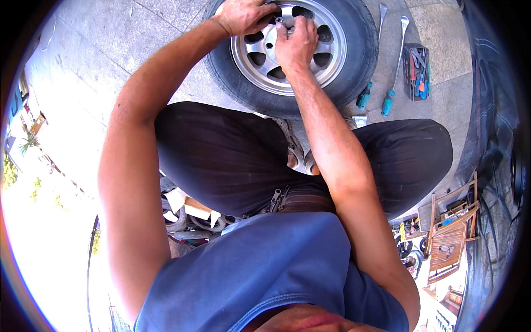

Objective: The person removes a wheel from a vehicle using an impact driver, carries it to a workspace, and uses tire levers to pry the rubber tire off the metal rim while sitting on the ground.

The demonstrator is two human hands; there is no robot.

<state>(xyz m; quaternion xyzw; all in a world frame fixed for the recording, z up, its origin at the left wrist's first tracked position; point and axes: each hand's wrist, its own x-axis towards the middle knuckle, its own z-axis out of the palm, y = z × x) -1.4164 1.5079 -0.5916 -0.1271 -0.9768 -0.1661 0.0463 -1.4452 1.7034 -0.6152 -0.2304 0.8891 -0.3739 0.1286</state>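
The wheel point(268, 55) lies flat on the floor point(121, 55), in front of the person. The left hand point(246, 15) reaches over the silver rim point(338, 44) with bent fingers. The right hand point(297, 41) makes a narrow grip beside a small round metal piece point(279, 20), but whether either hand holds it, I cannot tell. The wheel is probably heavy and stiff; the black tyre point(362, 50), taken at two opposite sides, should give a surer hold than the smooth metal.

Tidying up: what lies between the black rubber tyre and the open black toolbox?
A turquoise-handled metal lever and another, partly hidden by the tyre, in the head view.
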